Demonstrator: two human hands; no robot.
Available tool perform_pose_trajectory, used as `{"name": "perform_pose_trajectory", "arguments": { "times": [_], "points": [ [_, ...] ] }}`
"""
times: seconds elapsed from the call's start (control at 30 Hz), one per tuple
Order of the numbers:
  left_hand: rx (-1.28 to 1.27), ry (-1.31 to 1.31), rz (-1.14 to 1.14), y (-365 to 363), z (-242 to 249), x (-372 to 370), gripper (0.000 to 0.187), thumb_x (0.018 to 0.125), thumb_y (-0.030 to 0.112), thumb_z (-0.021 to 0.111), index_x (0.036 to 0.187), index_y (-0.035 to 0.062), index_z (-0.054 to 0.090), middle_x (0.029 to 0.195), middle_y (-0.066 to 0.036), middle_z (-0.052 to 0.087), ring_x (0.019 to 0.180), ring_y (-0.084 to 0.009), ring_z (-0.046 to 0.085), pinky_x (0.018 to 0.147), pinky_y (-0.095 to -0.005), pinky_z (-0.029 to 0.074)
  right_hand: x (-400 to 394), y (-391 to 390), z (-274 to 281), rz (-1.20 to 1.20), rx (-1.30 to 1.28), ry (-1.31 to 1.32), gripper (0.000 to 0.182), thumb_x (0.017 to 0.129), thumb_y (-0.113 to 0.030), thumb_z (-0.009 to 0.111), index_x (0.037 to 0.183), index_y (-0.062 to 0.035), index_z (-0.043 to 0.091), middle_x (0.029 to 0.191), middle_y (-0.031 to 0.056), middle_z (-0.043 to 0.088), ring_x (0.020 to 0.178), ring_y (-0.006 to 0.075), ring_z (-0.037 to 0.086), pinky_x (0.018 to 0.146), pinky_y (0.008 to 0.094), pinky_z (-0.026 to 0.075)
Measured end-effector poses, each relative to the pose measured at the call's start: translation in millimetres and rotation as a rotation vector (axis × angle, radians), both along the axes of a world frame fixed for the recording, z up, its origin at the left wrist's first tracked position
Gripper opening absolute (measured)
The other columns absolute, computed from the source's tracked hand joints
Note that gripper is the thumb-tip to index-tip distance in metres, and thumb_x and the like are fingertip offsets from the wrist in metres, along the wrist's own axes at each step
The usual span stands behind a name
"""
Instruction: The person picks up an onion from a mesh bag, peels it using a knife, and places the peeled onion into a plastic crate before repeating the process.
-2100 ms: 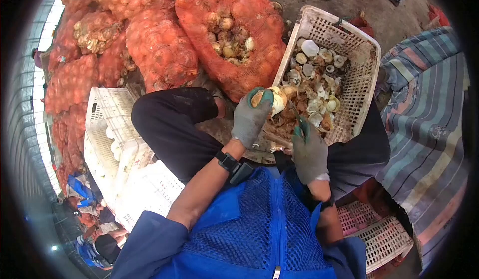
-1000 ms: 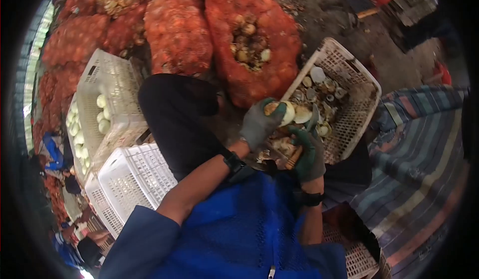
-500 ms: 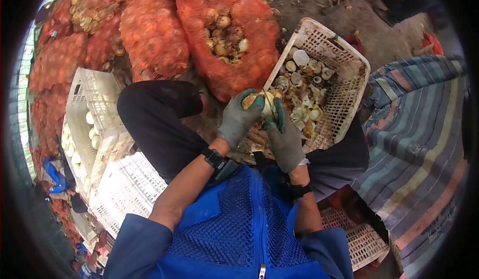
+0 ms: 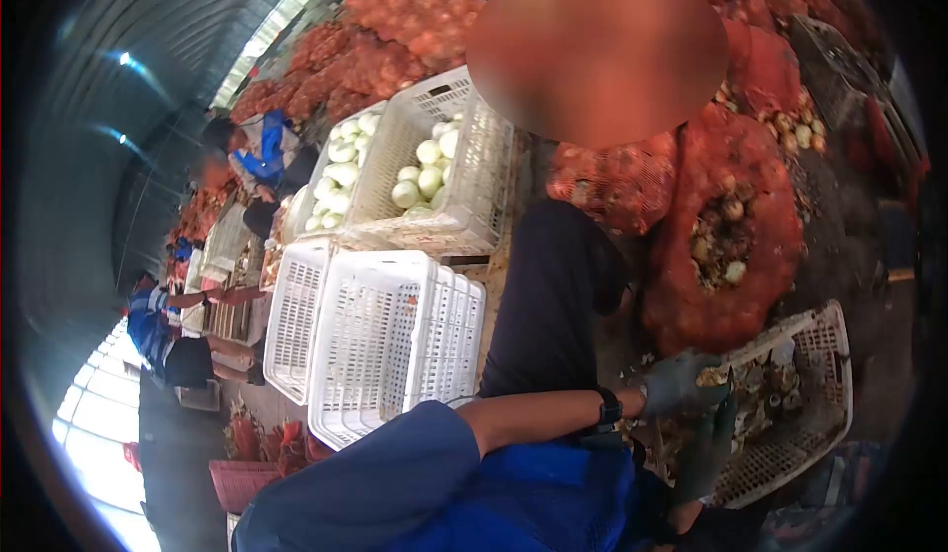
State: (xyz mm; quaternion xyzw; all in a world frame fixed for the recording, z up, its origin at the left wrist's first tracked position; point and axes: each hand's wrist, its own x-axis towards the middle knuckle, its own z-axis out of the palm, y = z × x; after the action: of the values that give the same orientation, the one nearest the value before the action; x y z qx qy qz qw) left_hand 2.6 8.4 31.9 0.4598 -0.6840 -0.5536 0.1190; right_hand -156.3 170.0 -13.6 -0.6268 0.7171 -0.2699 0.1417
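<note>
My left hand (image 4: 673, 382), in a grey glove with green fingertips, is closed around a partly peeled onion (image 4: 711, 377) at the lower right. Just below it, my right hand (image 4: 707, 441) is closed, its fingers close to the onion; what it grips is too dark and blurred to name. Both hands are over the near left side of a dirty white crate (image 4: 839, 354) holding onion scraps (image 4: 780, 379). Behind the crate lies an open red mesh sack (image 4: 736, 305) with onions and skins showing in its opening.
Left of my knee (image 4: 548, 285) stand empty white crates (image 4: 380, 325). Behind them, other crates (image 4: 484, 172) hold peeled onions (image 4: 430, 177). Filled red mesh sacks (image 4: 415, 19) are piled at the back. Other people (image 4: 148, 320) sit at the far left. A pink basket (image 4: 237, 483) stands lower left.
The view has swung to the left, so my hands and the scrap crate now appear lower right. The white crates and other people show more fully. My left hand still holds the onion.
</note>
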Motion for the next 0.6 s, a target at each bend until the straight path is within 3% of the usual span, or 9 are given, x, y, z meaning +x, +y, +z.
{"name": "perform_pose_trajectory", "arguments": {
  "times": [0.03, 0.17, 0.3, 0.4, 0.47, 0.53, 0.6],
  "points": [
    [-0.042, 0.037, 0.006, -1, -5, 1, 0.079, 0.095, 0.064, 0.081, 0.154, 0.013, 0.068, 0.144, -0.022, 0.066, 0.14, -0.0401, 0.065, 0.118, -0.05, 0.052, 0, -3, -4, 0.058, -0.036, 0.208, 0.044, 0.116, -0.003, 0.052, 0.159, -0.0038, 0.057, 0.176, 0.0273, 0.047, 0.157, 0.0427, 0.054, 0.122, 0.045, 0.052],
    [-0.054, -0.013, -0.046, -3, 8, 3, 0.08, 0.096, 0.065, 0.079, 0.154, 0.012, 0.068, 0.145, -0.023, 0.065, 0.137, -0.0407, 0.065, 0.116, -0.0497, 0.052, 7, -14, 9, -0.226, 0.101, -0.426, 0.043, 0.113, -0.004, 0.055, 0.156, -0.0029, 0.06, 0.172, 0.0271, 0.052, 0.148, 0.0425, 0.062, 0.113, 0.0466, 0.057],
    [-0.135, -0.064, -0.109, 3, -1, 0, 0.083, 0.095, 0.067, 0.078, 0.154, 0.0091, 0.067, 0.144, -0.023, 0.064, 0.134, -0.041, 0.066, 0.114, -0.0495, 0.053, 4, -16, 25, -0.415, 0.24, -0.592, 0.045, 0.109, -0.007, 0.06, 0.153, -0.002, 0.063, 0.168, 0.0286, 0.056, 0.137, 0.0437, 0.069, 0.104, 0.0488, 0.06],
    [-0.114, -0.075, -0.134, 3, 14, 1, 0.086, 0.094, 0.068, 0.078, 0.154, 0.0076, 0.067, 0.143, -0.023, 0.064, 0.134, -0.0416, 0.066, 0.113, -0.0497, 0.054, -9, -1, -5, -0.329, 0.192, -0.499, 0.049, 0.107, -0.007, 0.062, 0.155, -0.0037, 0.063, 0.168, 0.0286, 0.056, 0.135, 0.0434, 0.07, 0.102, 0.0503, 0.061],
    [-0.116, -0.067, -0.125, 3, 10, -1, 0.087, 0.094, 0.068, 0.078, 0.155, 0.0075, 0.066, 0.143, -0.023, 0.064, 0.134, -0.0421, 0.066, 0.114, -0.05, 0.054, -18, 12, -23, -0.179, 0.078, -0.223, 0.052, 0.106, -0.007, 0.061, 0.157, -0.0048, 0.062, 0.169, 0.0277, 0.056, 0.137, 0.0432, 0.07, 0.103, 0.0514, 0.061],
    [-0.136, -0.054, -0.11, 3, -1, 0, 0.089, 0.093, 0.068, 0.079, 0.157, 0.008, 0.065, 0.145, -0.023, 0.064, 0.134, -0.0426, 0.066, 0.114, -0.0504, 0.054, -20, 13, -27, 0.013, -0.08, 0.228, 0.055, 0.105, -0.006, 0.061, 0.159, -0.0056, 0.06, 0.17, 0.0265, 0.056, 0.139, 0.0432, 0.069, 0.105, 0.0527, 0.06],
    [-0.151, -0.06, -0.114, 2, -7, 2, 0.09, 0.093, 0.069, 0.079, 0.158, 0.0086, 0.064, 0.147, -0.024, 0.064, 0.136, -0.0426, 0.066, 0.115, -0.0505, 0.053, -17, 12, -32, -0.003, 0.005, 0.195, 0.057, 0.112, -0.014, 0.058, 0.168, -0.0071, 0.051, 0.174, 0.0225, 0.052, 0.145, 0.0417, 0.066, 0.109, 0.0488, 0.061]
  ]
}}
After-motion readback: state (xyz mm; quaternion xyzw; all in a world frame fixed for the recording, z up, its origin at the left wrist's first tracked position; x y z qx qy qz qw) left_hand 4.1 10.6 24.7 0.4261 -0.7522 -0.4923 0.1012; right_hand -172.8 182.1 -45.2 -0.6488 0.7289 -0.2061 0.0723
